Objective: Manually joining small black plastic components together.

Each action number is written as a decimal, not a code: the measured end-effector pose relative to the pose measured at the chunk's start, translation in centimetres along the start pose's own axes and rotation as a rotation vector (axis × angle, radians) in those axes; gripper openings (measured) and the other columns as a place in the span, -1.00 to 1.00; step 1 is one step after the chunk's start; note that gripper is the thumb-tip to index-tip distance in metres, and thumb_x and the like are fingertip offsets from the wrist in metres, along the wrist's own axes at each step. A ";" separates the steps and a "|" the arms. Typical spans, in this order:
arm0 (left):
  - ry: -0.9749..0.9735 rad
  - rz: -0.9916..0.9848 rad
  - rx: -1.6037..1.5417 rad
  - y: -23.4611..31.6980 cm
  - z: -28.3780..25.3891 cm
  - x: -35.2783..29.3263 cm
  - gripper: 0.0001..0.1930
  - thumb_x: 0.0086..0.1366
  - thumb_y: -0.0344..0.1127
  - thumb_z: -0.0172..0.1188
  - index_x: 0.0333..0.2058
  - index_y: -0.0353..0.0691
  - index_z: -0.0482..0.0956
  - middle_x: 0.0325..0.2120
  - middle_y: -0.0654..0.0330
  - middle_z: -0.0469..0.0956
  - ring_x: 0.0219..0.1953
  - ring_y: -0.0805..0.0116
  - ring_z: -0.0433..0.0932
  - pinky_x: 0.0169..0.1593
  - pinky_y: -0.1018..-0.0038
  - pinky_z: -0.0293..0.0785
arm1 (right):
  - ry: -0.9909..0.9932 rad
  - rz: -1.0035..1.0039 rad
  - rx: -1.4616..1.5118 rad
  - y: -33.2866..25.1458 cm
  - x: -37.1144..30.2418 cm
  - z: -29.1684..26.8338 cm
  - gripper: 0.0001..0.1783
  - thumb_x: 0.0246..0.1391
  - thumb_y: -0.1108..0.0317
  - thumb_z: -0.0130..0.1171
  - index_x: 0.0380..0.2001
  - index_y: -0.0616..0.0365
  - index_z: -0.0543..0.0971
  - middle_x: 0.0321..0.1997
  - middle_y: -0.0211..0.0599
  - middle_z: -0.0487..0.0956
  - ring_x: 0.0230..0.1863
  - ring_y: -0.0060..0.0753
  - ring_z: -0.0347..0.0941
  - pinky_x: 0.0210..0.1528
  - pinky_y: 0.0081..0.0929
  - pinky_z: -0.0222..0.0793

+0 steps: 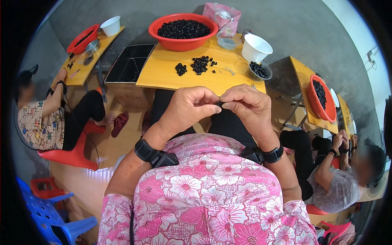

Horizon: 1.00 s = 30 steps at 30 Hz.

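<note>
My left hand (191, 105) and my right hand (250, 107) meet over my lap, just in front of the table's near edge. Thumb and forefinger of each are closed on a small black piece (219, 103) between them. The fingertips cover most of it, so its exact kind cannot be made out. Beyond my hands, loose small black pieces (200, 65) lie in a pile on the yellow table (163, 75), with a smaller cluster (181, 69) to the left. A few tiny pale pins or strips (229, 70) are scattered to the right of the pile.
At the table's back stands a red basin (182, 45) heaped with black pieces. Right of it are a pink bag (230, 18), a clear tub (229, 42), a white bucket (256, 48) and a bowl of black pieces (260, 71). Other people sit at yellow tables on both sides.
</note>
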<state>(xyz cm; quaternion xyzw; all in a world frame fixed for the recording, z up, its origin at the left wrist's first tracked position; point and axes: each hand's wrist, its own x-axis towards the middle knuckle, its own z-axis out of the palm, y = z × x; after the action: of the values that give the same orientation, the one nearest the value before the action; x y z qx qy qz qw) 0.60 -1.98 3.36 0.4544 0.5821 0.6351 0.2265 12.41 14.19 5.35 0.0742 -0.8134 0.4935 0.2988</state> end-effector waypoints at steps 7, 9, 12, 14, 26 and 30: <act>0.009 -0.049 -0.138 -0.8 0.1 0.1 -0.90 0.13 -0.56 0.28 -0.34 -0.33 0.60 -0.48 0.40 0.53 -0.44 0.71 0.43 -0.37 0.73 0.38 | 0.022 -0.119 -0.198 -0.5 0.1 0.1 -0.77 -0.16 0.59 0.34 -0.34 0.11 0.66 -0.43 -0.32 0.62 -0.39 -0.40 0.57 -0.31 -0.54 0.48; 0.007 -0.039 -0.042 -0.7 -0.1 0.1 -0.90 0.14 -0.55 0.29 -0.34 -0.33 0.61 -0.46 0.38 0.56 -0.42 0.69 0.46 -0.34 0.71 0.41 | 0.036 -0.122 -0.228 -0.7 0.0 0.2 -0.76 -0.15 0.59 0.33 -0.33 0.10 0.66 -0.43 -0.31 0.63 -0.40 -0.39 0.57 -0.32 -0.54 0.48; 0.030 -0.027 -0.083 -1.0 0.2 0.1 -0.91 0.14 -0.54 0.28 -0.34 -0.33 0.61 -0.46 0.36 0.57 -0.41 0.67 0.47 -0.31 0.70 0.43 | 0.063 -0.146 -0.270 -0.8 0.0 0.4 -0.73 -0.12 0.61 0.29 -0.29 0.10 0.65 -0.41 -0.28 0.63 -0.38 -0.37 0.59 -0.32 -0.53 0.48; 0.037 -0.031 -0.088 -1.3 0.3 0.2 -0.91 0.16 -0.52 0.28 -0.33 -0.33 0.60 -0.46 0.35 0.57 -0.41 0.66 0.48 -0.32 0.68 0.43 | 0.051 -0.214 -0.347 -0.4 -0.1 0.4 -0.65 -0.12 0.62 0.27 -0.19 0.09 0.63 -0.39 -0.24 0.63 -0.35 -0.30 0.60 -0.31 -0.49 0.49; 0.102 -0.181 -0.284 -2.0 0.6 0.3 -0.92 0.24 -0.44 0.24 -0.31 -0.30 0.60 -0.42 0.30 0.58 -0.35 0.58 0.54 -0.20 0.63 0.49 | 0.029 -0.341 -0.563 -0.1 0.3 1.4 -0.54 -0.15 0.41 0.35 -0.06 0.05 0.59 -0.26 -0.20 0.62 -0.27 -0.18 0.58 -0.27 -0.37 0.51; 0.117 -0.214 -0.286 -2.3 0.6 0.3 -0.87 0.25 -0.38 0.26 -0.27 -0.29 0.59 -0.38 0.29 0.59 -0.32 0.55 0.56 -0.16 0.60 0.54 | 0.005 -0.370 -0.613 0.4 0.5 1.4 -0.56 -0.13 0.41 0.32 -0.07 0.05 0.60 -0.26 -0.21 0.62 -0.27 -0.18 0.58 -0.26 -0.38 0.51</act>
<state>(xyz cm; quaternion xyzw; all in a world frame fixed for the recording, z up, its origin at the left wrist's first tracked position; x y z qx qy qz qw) 0.38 -0.89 1.29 0.3153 0.5429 0.7092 0.3207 11.23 13.29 4.86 0.1261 -0.8958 0.1643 0.3933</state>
